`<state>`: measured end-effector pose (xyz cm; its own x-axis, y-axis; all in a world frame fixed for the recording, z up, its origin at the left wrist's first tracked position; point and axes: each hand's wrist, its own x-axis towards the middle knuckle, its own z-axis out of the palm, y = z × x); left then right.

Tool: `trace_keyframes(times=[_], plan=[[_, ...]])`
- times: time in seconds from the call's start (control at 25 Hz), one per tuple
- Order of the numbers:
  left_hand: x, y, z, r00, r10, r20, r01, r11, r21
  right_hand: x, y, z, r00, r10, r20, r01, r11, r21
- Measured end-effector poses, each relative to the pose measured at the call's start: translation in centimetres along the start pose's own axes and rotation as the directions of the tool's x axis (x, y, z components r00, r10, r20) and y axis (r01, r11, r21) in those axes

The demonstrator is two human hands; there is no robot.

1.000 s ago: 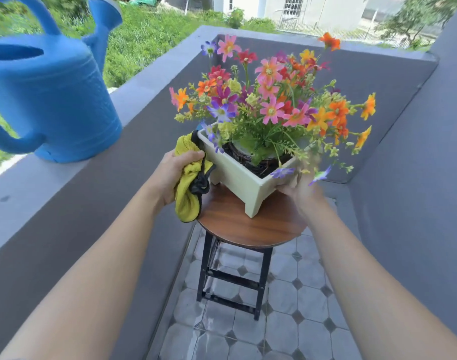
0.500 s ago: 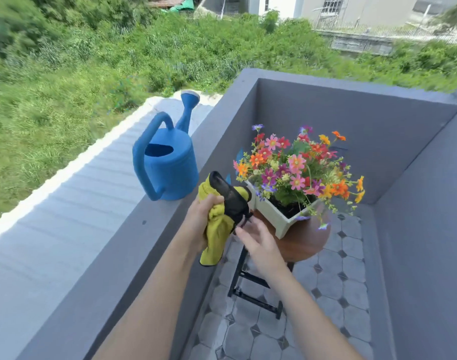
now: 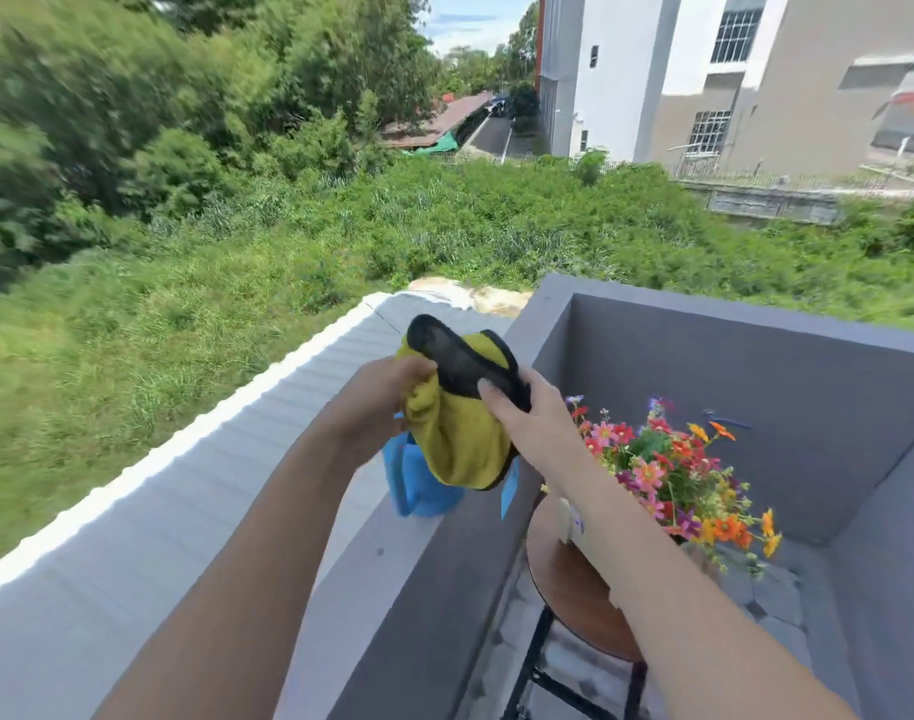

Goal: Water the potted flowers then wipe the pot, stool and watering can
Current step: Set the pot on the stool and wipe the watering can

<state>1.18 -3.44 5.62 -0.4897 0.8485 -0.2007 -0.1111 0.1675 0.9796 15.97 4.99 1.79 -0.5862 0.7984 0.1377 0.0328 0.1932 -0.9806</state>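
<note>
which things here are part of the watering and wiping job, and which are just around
Part of the job: yellow cloth in both hands, blue watering can, potted flowers, round wooden stool.

Just around: grey balcony wall, corrugated roof, white building, green bushes.

A yellow cloth (image 3: 457, 439) and both hands hide most of the blue watering can (image 3: 418, 485) on the ledge, the right forearm covers the white pot (image 3: 566, 517), and the stool (image 3: 574, 589) legs run off the bottom edge.
</note>
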Motion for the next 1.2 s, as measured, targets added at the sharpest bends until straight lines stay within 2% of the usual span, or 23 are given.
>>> trace_keyframes(times=[0.2,0.44,0.56,0.68,0.76,0.84,0.92,1.08,1.2], plan=[[2.7,0.6,-4.9,0.987,-0.089,-0.135,0.105,0.987,0.118,4.8,-1.0,2.7,0.996,-0.07,0.053,0.079,0.979,-0.188],[9.2,-2.9,-8.1,0.973,0.05,-0.227,0.01,0.966,0.259,9.9,3.2,5.3,0.999,0.037,-0.023,-0.042,0.959,-0.28],[11.3,-5.1,-8.2,0.958,0.067,-0.277,0.061,0.902,0.428,11.6,6.0,5.6,0.993,0.117,0.017,-0.104,0.93,-0.353],[12.1,-7.5,-7.8,0.959,0.008,-0.285,0.131,0.875,0.465,12.3,8.3,6.1,0.987,0.152,0.056,-0.118,0.908,-0.401],[12.3,-8.2,-7.3,0.955,0.052,-0.292,0.116,0.841,0.528,12.2,9.4,6.0,0.987,0.154,0.034,-0.13,0.916,-0.38],[12.3,-7.8,-6.6,0.922,0.216,-0.321,0.04,0.772,0.635,12.0,10.6,5.7,0.994,0.108,0.001,-0.098,0.897,-0.432],[11.8,-7.0,-4.9,0.898,0.324,-0.297,-0.007,0.687,0.727,11.6,11.8,5.1,0.998,0.064,0.007,-0.049,0.823,-0.566],[11.1,-6.7,-0.3,0.953,0.195,-0.232,0.133,0.419,0.898,10.8,13.3,4.6,0.986,0.06,0.157,0.073,0.686,-0.724],[11.1,-7.2,1.2,0.945,0.201,-0.256,0.196,0.278,0.94,10.3,14.0,4.6,0.986,0.062,0.155,0.081,0.635,-0.769]])
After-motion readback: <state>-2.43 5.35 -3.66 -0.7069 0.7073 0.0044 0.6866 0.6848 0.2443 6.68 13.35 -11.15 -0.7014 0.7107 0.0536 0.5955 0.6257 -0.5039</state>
